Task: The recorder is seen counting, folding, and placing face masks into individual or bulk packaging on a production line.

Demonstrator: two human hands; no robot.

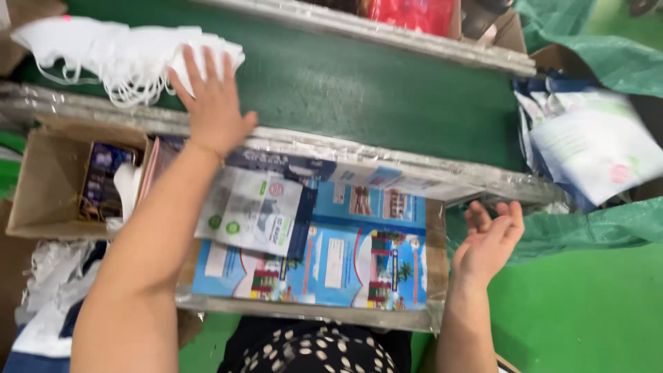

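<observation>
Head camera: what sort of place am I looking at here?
Probably a packing line in a small factory: a green conveyor belt, a pile of white face masks under the left hand, and printed pouches stacked alongside.

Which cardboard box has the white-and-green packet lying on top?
The big box of blue packs, between the hands; the white packet lies on them. The small box far left holds dark items.

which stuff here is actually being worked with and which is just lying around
In hand:
left hand reaching onto the pile of white face masks on the green belt
right hand, open and empty, beside the box of blue printed packets

Lying about:
cardboard box at left
loose white pouches at right
green sheet
</observation>
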